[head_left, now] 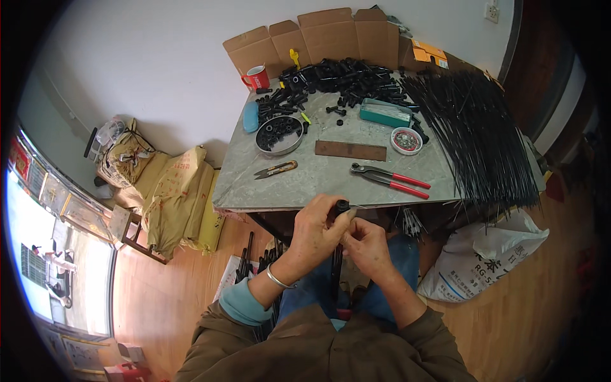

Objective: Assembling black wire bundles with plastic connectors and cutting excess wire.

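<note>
Just off the table's front edge, both of my hands are close together. My left hand [314,230] is closed around a black plastic piece with a round top [342,205]. A thin pale wire or pin [359,207] sticks out beside that top. My right hand [370,249] is pinched against the left one; what its fingertips hold is hidden. Below the hands a dark rod [336,270] runs down between my knees; whether it joins the black piece I cannot tell. Nearest on the table [299,191] lie red-handled pincers [391,179] and a utility knife [276,169].
Heaped black fittings [347,79] and a fan of long black rods [477,140] cover the back and right. Between them stand a metal bowl [280,151], a brown bar [350,150], a green box [385,114], a round tub [406,141] and a red mug [256,77]. A white sack [474,261] is on the floor.
</note>
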Tool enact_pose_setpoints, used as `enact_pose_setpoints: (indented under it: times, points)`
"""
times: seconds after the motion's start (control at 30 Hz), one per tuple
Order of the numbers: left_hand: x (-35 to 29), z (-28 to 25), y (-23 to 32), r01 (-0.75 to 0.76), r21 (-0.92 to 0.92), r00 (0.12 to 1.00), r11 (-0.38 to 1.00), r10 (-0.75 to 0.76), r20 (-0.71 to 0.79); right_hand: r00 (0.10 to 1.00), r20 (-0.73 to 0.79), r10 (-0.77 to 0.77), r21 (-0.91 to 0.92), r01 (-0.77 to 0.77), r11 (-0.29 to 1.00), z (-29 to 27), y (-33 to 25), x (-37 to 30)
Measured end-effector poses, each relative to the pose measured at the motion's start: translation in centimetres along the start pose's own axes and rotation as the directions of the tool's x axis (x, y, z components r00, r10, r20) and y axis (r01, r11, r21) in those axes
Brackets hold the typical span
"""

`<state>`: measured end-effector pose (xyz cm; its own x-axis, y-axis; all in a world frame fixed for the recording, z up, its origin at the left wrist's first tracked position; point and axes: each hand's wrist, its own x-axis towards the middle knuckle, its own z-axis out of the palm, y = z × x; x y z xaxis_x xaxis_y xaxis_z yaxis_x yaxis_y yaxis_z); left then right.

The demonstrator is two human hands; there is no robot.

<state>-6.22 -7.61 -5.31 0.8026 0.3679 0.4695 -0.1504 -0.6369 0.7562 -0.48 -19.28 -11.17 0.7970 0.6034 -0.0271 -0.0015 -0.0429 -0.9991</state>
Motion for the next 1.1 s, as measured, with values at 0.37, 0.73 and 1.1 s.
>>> enact_pose_setpoints:
  times: [0.37,0.73,1.1]
  points:
    - [-0.6,-2.0,-0.6,-0.024,0.01,0.993,1.0,0.023,0.116,0.986,0.044,-0.159,0.07,0.155,0.985,-0.8,0.6,0.2]
    - [-0.3,-3.3,-1.6,0.163,-0.279,0.944,0.946,-0.067,0.323,0.977,0.144,-0.157,0.256,0.117,0.96,-0.4,0.5,-0.3]
    - [-0.2,-3.2,-1.1,0.33,-0.469,0.926,0.819,-0.186,0.328,0.894,-0.127,-0.429,-0.002,0.432,0.902,1.0,-0.9,-1.0]
